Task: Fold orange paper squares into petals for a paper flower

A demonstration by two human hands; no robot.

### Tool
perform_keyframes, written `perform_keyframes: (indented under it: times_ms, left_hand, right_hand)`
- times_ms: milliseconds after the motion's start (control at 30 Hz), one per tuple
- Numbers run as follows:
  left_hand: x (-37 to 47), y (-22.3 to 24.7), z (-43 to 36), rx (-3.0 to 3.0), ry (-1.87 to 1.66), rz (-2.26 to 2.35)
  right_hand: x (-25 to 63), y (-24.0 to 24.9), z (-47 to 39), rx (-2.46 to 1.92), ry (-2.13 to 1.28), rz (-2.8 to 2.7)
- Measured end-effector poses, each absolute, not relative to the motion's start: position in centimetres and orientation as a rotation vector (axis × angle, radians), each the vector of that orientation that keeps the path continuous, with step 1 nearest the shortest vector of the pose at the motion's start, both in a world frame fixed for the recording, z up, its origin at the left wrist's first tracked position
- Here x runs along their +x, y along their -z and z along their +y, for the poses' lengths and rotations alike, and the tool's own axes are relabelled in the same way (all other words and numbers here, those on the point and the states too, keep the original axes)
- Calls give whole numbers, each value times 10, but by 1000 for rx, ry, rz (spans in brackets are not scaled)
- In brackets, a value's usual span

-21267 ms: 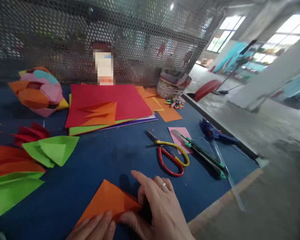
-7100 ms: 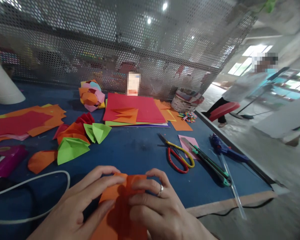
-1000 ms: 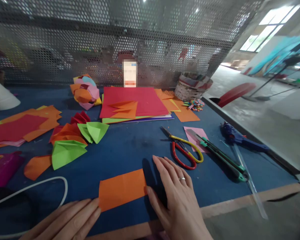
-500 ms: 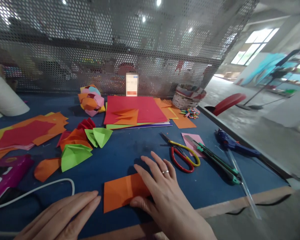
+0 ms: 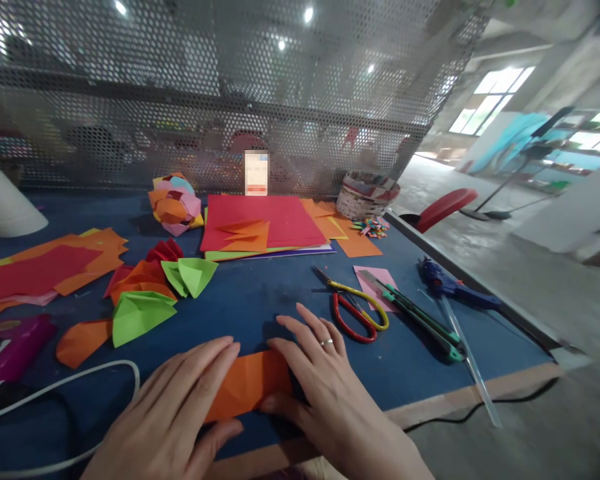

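A folded orange paper (image 5: pixel 253 383) lies on the blue table (image 5: pixel 260 300) near its front edge. My left hand (image 5: pixel 180 413) rests flat on the paper's left part, fingers stretched, thumb under its lower edge. My right hand (image 5: pixel 325 387), a ring on one finger, presses flat on the paper's right end with fingers spread. Most of the sheet is hidden beneath both hands.
Red-and-yellow scissors (image 5: pixel 353 307), a green utility knife (image 5: pixel 415 313) and a blue glue gun (image 5: pixel 450 287) lie right. Folded green and orange pieces (image 5: pixel 145 293), a purple glue gun (image 5: pixel 10 347) with white cord (image 5: pixel 80 377) lie left. Paper stack (image 5: pixel 265 223), basket (image 5: pixel 367 193), mesh screen behind.
My left hand has moved right onto the orange paper, which it was only beside before. My right hand stays pressed on the paper's right end.
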State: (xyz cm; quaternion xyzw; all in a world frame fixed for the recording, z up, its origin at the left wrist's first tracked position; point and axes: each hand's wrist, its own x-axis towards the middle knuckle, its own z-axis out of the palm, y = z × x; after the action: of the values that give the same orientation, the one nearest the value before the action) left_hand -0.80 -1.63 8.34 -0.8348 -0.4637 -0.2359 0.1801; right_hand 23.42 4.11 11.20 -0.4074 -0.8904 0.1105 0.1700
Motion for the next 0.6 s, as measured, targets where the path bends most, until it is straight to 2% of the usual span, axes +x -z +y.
perform_keyframes:
  times_ms: [167,333,600]
  left_hand:
    - [0,-89,-14,-2383,668,-1213]
    - [10,-99,-15,-2351,886,-1068]
    - [10,-75,-21,-2373,1021,-1071]
  right_hand:
    - [237,-107,36,-1048,-320,-2386]
    - [241,-108,27,-819,-280,-2213]
    - [248,-106,20,-793,-222,-2287]
